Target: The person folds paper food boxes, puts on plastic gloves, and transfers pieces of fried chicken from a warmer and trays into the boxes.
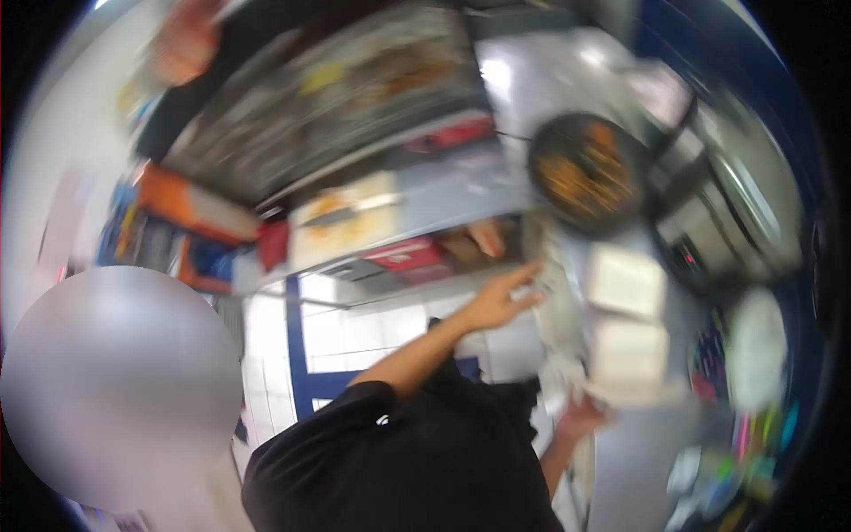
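Observation:
My left hand [501, 300] is stretched over the near edge of the counter, its fingers extended and apart, with nothing in it. Lower down, my right hand [582, 417] is beside the near edge of an open white clamshell food box [629, 350]. Motion smears its fingers, so I cannot tell whether they grip the box. The box lies with both halves spread on the metal counter [625, 452]. Beyond it stands a dark round pan [589, 173] holding orange-brown strips of food.
A silver appliance [727, 217] stands right of the pan. A cutting board [346, 222] with food bits and a knife lies on the left worktop, before a glass-fronted food case [337, 97]. Another person, blurred [124, 390], is at the left. Bright-coloured items [758, 434] crowd the lower right.

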`<action>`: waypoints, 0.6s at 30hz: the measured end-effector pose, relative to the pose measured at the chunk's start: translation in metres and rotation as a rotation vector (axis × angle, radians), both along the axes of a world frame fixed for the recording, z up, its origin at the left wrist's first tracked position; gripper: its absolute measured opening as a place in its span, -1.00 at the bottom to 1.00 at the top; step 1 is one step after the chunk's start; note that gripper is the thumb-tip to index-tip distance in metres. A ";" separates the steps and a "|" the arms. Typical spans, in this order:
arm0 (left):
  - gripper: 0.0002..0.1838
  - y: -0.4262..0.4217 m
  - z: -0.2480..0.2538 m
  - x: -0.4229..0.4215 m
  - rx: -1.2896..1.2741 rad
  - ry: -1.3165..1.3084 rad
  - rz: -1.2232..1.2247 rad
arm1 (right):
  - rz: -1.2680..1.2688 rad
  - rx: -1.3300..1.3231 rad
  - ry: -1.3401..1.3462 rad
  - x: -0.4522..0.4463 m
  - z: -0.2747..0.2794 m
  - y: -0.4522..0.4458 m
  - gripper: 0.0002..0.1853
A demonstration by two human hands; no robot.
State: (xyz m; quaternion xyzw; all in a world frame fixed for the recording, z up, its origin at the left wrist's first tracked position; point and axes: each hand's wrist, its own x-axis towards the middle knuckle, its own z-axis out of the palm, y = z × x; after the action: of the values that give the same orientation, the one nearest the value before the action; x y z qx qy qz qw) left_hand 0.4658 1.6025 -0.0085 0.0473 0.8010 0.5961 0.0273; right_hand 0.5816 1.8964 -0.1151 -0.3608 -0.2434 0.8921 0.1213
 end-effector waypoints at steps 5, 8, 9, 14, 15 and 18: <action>-0.54 -0.232 0.028 0.041 0.107 0.011 0.626 | -0.155 0.259 -0.075 -0.045 0.027 -0.028 -0.21; -0.63 -0.417 0.061 0.090 -0.228 0.384 1.284 | 0.003 0.469 -0.173 -0.037 0.017 -0.079 -0.21; -0.59 -0.482 0.075 0.112 -0.160 0.428 1.466 | 0.066 0.512 -0.207 -0.033 0.013 -0.097 -0.20; -0.67 -0.753 0.142 0.186 -0.604 0.764 1.800 | 0.340 0.589 -0.358 -0.019 -0.015 -0.172 -0.19; -0.67 -0.782 0.147 0.196 -0.585 0.767 1.804 | 0.385 0.601 -0.374 -0.017 -0.019 -0.181 -0.19; -0.56 -0.826 0.163 0.204 -0.190 0.345 1.370 | 0.504 0.621 -0.415 -0.017 -0.032 -0.212 -0.18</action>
State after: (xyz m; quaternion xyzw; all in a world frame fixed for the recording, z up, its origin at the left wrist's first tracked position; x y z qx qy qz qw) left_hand 0.6700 0.7766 0.1549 -0.3756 0.6921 0.3908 -0.4766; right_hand 0.5645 1.6845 -0.1472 -0.4082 -0.5992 0.6870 -0.0487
